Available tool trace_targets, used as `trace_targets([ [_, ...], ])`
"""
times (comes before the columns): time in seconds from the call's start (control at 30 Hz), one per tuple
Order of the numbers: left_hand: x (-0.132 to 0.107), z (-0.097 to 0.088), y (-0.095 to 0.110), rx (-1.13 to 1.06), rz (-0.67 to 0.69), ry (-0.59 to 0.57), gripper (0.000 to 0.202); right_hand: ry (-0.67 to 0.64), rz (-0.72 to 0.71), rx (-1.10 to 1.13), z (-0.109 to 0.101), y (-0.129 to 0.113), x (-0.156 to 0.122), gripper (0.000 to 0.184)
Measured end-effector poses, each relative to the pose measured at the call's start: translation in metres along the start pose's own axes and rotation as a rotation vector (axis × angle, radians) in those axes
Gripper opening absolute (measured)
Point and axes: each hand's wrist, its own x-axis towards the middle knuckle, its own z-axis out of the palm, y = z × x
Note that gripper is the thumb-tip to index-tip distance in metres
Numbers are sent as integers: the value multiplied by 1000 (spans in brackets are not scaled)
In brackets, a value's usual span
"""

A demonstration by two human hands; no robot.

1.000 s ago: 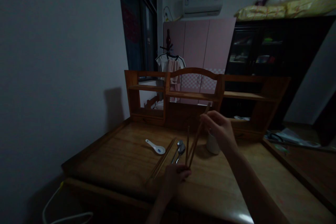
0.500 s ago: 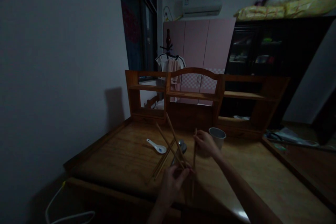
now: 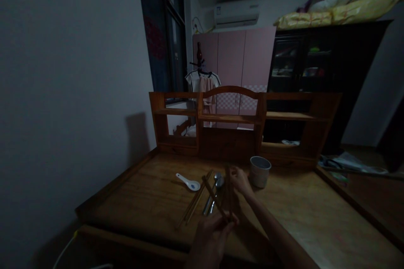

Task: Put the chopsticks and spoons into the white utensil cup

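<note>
Two hands in play; clock centred on the left hand (image 3: 212, 235), 12 pointing away from the person. Left hand: closed, gripping the lower ends of the held chopsticks (image 3: 212, 195), one slanting toward 11, the rest near 12. Right hand (image 3: 240, 182), at 1: fingers closed at the top of the near-upright part; exact count unreadable, too dark. Progress, judged from the layout: partway. Done: laid chopsticks (image 3: 196, 204) rest on the desk (image 3: 139, 195) between 10 and 11; a white spoon (image 3: 192, 185) lies at 11, apart from both hands; two metal spoons (image 3: 220, 182) lie together near 12, handles toward the person. Left: the held chopsticks, not yet set down. A pale cup (image 3: 259, 175) stands upright at 1, just beside the right hand; contents not discernible. Surface: grained wood, dim, an open shelf unit (image 3: 230, 118) along its far edge at 12. Room: poorly lit; plain wall (image 3: 78, 75) at 10, dark window (image 3: 158, 46) between 11 and 12, hanging clothes (image 3: 205, 85) and pink wardrobe (image 3: 230, 59) beyond the shelf unit at 12, air conditioner (image 3: 236, 13) above, dark cabinet (image 3: 350, 63) at 1, bundles (image 3: 362, 10) on top.
</note>
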Motion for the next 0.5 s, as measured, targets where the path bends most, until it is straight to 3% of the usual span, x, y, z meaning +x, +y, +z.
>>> trace_targets([
  [0.1, 4, -2, -12, 87, 29, 11, 18, 13, -127, 111, -31, -45, -38, 40],
  [0.13, 6, -2, -16, 108, 28, 19, 18, -13, -231, 212, -45, -61, -56, 43],
  [0.2, 9, 0, -21, 139, 29, 29, 17, -49, -443, 314, -71, -91, -93, 39],
  [0.27, 12, 4, -23, 150, 41, 4, 18, -6, -588, 199, -92, -112, -125, 30],
  [0.4, 16, 18, -26, 165, 55, -45, 19, 186, -689, -78, -110, -125, -148, 28],
  [0.5, 18, 30, -32, 166, 54, -77, 16, 202, -671, -86, -113, -118, -141, 21],
])
